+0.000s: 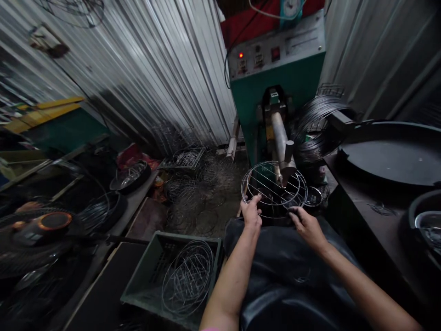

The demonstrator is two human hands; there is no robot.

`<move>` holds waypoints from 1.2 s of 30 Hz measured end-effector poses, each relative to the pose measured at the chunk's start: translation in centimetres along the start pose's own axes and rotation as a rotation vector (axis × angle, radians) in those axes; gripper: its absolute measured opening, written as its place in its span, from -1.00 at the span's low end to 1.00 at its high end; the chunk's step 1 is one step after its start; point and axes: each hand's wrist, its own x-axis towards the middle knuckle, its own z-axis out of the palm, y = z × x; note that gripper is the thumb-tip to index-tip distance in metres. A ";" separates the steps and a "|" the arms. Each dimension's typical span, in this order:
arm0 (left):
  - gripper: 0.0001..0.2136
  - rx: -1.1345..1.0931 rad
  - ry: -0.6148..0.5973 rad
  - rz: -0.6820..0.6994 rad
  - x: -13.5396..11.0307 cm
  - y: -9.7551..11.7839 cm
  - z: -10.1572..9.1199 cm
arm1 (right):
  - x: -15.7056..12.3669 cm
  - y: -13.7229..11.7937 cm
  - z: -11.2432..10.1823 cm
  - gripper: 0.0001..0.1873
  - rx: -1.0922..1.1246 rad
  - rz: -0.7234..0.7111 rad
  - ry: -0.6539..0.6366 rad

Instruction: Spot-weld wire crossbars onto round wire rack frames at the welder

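Observation:
A round wire rack [274, 187] with parallel cross wires lies under the metal arm [283, 147] of a green machine [275, 73]. My left hand [252, 212] pinches the rack's rim on its left side. My right hand [306, 224] is closed on the rim at the lower right. A dark sheet [285, 271] covers my lap below both hands.
A green crate [143, 276] with several wire racks stands at lower left. More wire racks [193, 184] lie piled on the floor by the corrugated wall. A coil of wire [317, 124] and a large dark pan [392, 151] sit right of the machine.

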 end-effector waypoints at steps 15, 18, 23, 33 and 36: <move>-0.61 -0.026 -0.008 -0.051 1.2 0.5 -0.1 | 1.2 -1.5 -3.3 -0.69 0.528 0.150 0.253; -0.60 -0.051 -0.026 -0.064 0.7 0.5 -0.2 | 1.0 -2.4 -3.4 -0.72 0.547 0.083 0.365; -0.62 -0.100 -0.083 -0.157 -0.2 0.9 -0.6 | -0.1 -3.7 -3.9 -0.79 0.533 0.060 0.456; -0.64 -0.062 -0.118 -0.062 -0.2 0.7 0.6 | 0.2 -2.6 -1.8 -0.74 0.199 -0.012 0.090; -0.60 -0.019 -0.073 0.030 0.1 0.6 0.6 | 0.5 -1.6 -1.1 -0.76 0.009 -0.055 -0.002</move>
